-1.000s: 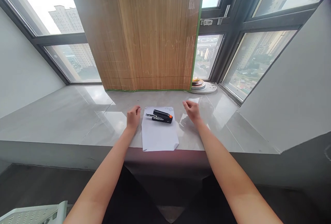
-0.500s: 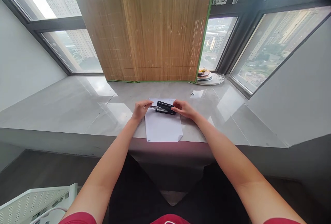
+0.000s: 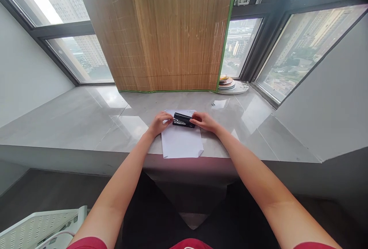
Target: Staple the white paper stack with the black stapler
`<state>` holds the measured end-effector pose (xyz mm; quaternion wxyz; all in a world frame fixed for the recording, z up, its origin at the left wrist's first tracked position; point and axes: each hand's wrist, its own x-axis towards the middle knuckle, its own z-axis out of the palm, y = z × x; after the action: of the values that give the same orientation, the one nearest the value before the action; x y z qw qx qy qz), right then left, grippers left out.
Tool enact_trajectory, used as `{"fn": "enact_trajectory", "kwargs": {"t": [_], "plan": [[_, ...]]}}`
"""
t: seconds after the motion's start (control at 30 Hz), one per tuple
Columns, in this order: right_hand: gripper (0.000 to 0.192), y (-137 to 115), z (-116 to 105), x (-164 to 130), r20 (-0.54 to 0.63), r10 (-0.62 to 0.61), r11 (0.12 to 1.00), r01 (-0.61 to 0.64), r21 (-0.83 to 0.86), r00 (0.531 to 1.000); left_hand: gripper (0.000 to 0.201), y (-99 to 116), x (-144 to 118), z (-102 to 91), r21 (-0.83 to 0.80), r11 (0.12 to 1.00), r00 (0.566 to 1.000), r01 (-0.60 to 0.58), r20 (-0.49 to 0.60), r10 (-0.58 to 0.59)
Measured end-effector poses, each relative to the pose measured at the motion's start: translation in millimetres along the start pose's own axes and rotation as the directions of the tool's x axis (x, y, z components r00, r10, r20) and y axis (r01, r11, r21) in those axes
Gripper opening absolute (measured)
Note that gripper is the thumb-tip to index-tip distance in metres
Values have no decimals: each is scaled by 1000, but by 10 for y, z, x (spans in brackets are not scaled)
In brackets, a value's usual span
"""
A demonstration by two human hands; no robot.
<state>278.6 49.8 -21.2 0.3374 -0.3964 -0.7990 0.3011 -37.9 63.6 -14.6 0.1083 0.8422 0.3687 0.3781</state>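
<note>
Gripping the black stapler [image 3: 183, 120] at both ends, you are covering parts of it: your left hand [image 3: 159, 123] is closing its fingertips on the metal front end, and your right hand [image 3: 204, 122] is curling its fingers around the rear end, hiding whatever colour or marking sits there. Between your two hands only the dark middle of the stapler is showing, and no brand on it is readable. It is sitting on the far end of a white sheet of paper [image 3: 181, 142], which is lying on the grey table [image 3: 86, 122] and reaching back from your hands toward the near edge; one near corner of the sheet is looking folded. Just beyond your right hand, faint print is showing on the far edge of the paper, too small to read. Farther beyond your right hand, by the window, a stack of plates [image 3: 227, 84] is resting on a larger round dish; what lies on top is too small to make out. Past both hands a bamboo blind [image 3: 175, 30] with green edging is hanging down to the table.
</note>
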Motion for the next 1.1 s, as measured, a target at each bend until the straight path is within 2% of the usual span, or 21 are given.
{"fn": "enact_trajectory", "kwargs": {"t": [0.17, 0.23, 0.33, 0.4, 0.5, 0.67, 0.77, 0.87, 0.93, 1.1], "plan": [[42, -16, -9, -7, 1, 2, 1000, -2, 1, 1000, 19, -32, -22, -26, -31, 995, 986, 97, -133, -101], [41, -36, -13, -10, 6, 2, 1000, -2, 6, 1000, 23, -42, -28, -32, -43, 991, 983, 125, -133, -130], [41, -55, -16, -14, 3, 7, 1000, -7, 2, 1000, 28, -48, -36, -37, -61, 994, 989, 95, -104, -101], [42, -53, -15, -14, 0, 8, 1000, -8, -9, 1000, 27, -47, -37, -41, -83, 994, 985, 74, -148, -86], [43, -38, -13, -14, -3, 4, 1000, -4, -14, 1000, 23, -48, -33, -48, -114, 987, 967, 116, -213, -139], [41, -25, -15, -16, -4, 1, 1000, -1, -17, 1000, 23, -72, -27, -43, -103, 976, 948, 191, -239, -211], [41, -30, -15, -18, 1, -3, 1000, 3, -14, 1000, 21, -102, -23, -30, -105, 977, 954, 188, -219, -207], [42, -48, -14, -21, 9, -1, 1000, 1, -17, 1000, 23, -116, -11, -32, -101, 967, 951, 234, -180, -249], [42, -59, -13, -21, 6, 9, 1000, -9, -26, 1000, 20, -107, 2, -46, -86, 965, 959, 246, -124, -255], [46, -62, -4, -6, 23, 32, 999, -32, -26, 999, 15, -70, 34, -69, -37, 981, 981, 192, 29, -191]]}}
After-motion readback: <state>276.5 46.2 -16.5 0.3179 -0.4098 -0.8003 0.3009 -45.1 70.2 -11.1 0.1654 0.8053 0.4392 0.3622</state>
